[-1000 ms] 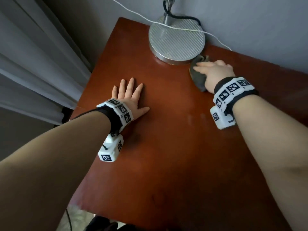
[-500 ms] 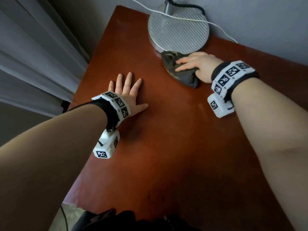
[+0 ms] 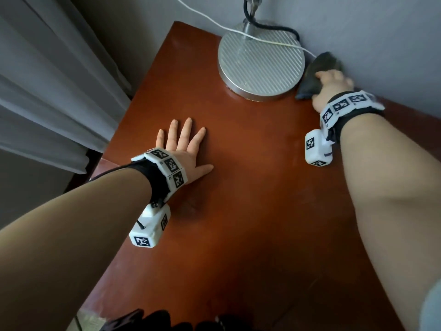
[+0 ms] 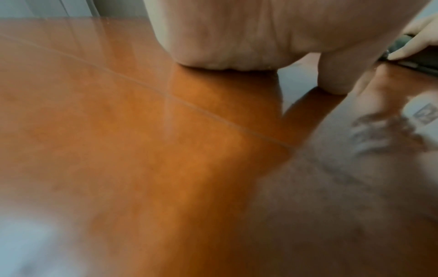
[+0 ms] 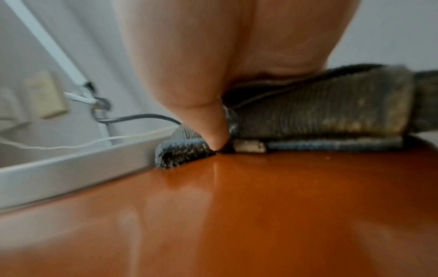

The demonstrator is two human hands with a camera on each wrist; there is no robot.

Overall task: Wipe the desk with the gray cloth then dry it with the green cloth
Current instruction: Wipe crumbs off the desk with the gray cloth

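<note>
Your right hand (image 3: 333, 90) sits at the tabletop's (image 3: 250, 211) far edge, against the wall, just right of the round lamp base (image 3: 261, 60). It bears down on the gray cloth (image 3: 317, 70), bunched and folded under the palm; thumb presses into a fold in the right wrist view. Fingers are hidden beyond the knuckles, so you cannot tell whether they curl round the cloth or lie flat. Cloth touches the lamp base rim. Your left hand (image 3: 183, 151) lies palm-down near the tabletop's left edge, fingers (image 3: 185, 130) straight and spread, holding nothing. A white cable (image 3: 214, 20) crosses the lamp base.
</note>
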